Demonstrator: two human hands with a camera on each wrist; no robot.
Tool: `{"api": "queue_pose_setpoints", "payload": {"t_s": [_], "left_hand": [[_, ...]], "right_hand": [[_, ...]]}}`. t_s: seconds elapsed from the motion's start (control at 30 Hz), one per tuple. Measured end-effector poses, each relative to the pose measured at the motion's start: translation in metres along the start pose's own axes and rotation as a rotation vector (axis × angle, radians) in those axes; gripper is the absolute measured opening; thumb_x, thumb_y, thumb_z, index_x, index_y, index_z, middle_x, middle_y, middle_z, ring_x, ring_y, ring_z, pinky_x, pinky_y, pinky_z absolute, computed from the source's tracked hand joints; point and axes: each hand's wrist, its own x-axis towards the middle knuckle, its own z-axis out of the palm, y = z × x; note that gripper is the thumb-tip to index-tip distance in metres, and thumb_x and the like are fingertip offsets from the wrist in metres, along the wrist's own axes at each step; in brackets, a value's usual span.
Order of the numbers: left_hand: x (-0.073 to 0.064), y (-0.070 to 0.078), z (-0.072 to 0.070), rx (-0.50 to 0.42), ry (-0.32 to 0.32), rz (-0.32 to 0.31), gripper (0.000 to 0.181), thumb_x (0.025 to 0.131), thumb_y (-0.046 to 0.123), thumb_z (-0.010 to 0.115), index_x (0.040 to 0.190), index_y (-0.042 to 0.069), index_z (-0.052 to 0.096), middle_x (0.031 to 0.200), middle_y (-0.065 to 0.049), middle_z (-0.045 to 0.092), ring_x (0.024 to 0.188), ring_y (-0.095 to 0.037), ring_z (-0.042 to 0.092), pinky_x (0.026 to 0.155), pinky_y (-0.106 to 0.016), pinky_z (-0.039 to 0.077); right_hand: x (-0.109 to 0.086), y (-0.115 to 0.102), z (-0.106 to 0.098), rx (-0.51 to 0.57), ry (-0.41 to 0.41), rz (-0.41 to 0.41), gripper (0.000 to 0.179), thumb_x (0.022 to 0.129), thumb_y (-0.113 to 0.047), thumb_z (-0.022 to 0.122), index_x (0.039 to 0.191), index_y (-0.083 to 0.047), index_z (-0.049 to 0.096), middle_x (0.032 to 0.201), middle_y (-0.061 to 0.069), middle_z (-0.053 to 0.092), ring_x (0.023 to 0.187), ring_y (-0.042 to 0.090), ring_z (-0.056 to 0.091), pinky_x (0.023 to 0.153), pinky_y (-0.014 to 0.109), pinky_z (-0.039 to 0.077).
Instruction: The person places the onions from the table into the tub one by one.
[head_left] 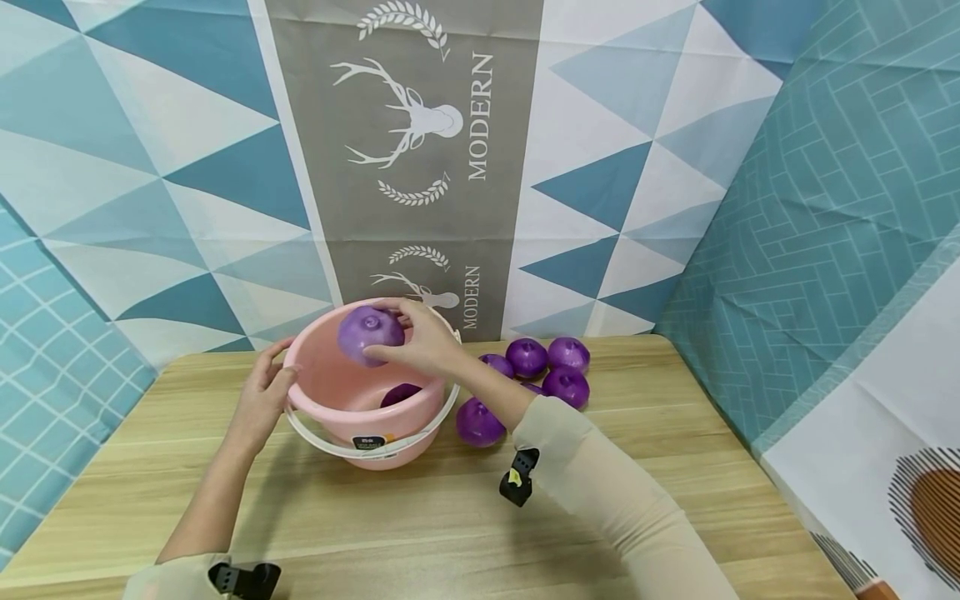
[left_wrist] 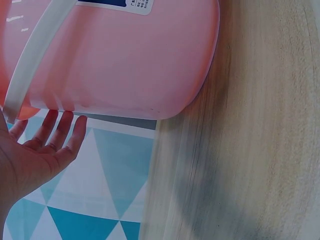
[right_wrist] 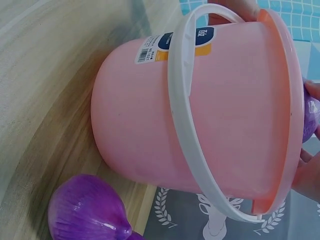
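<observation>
A pink bucket (head_left: 341,421) with a white handle (left_wrist: 37,52) stands upright on the table. My left hand (head_left: 262,392) holds its left side at the rim; in the left wrist view that hand's fingers (left_wrist: 60,131) touch the outer wall. Over the bucket's mouth, my right hand (head_left: 423,337) grips a purple onion (head_left: 369,333) between thumb and fingers. Part of another dark purple onion (head_left: 400,394) shows inside the bucket. The right wrist view catches only a sliver of the held onion (right_wrist: 311,115) past the rim.
Several purple onions (head_left: 567,386) lie in a group right of the bucket, some partly hidden behind my right forearm. One onion (head_left: 480,422) sits close to the bucket's right side. Patterned cloth (head_left: 600,192) hangs behind the wooden table (head_left: 660,450).
</observation>
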Motion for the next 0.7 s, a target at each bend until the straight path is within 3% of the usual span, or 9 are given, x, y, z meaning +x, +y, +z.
{"api": "queue_pose_setpoints", "payload": {"t_s": [0.4,0.7], "left_hand": [[-0.002,0.002,0.001,-0.014,0.002,0.001,0.046,0.098,0.018,0.044,0.142,0.011,0.032,0.092,0.015,0.056,0.067,0.0,0.058,0.055,-0.018,0.052],[-0.001,0.002,0.001,-0.009,0.007,-0.007,0.046,0.098,0.019,0.043,0.142,0.012,0.032,0.093,0.017,0.056,0.068,-0.001,0.059,0.055,-0.018,0.052]], "right_hand": [[0.005,0.002,0.008,-0.029,-0.002,-0.068,0.063,0.073,-0.03,0.08,0.129,-0.018,0.054,0.126,-0.002,0.057,0.108,0.01,0.052,0.096,0.023,0.044],[0.008,0.002,0.012,-0.075,-0.055,-0.089,0.064,0.073,-0.029,0.079,0.129,-0.013,0.053,0.128,0.0,0.056,0.112,0.012,0.052,0.1,0.028,0.045]]}}
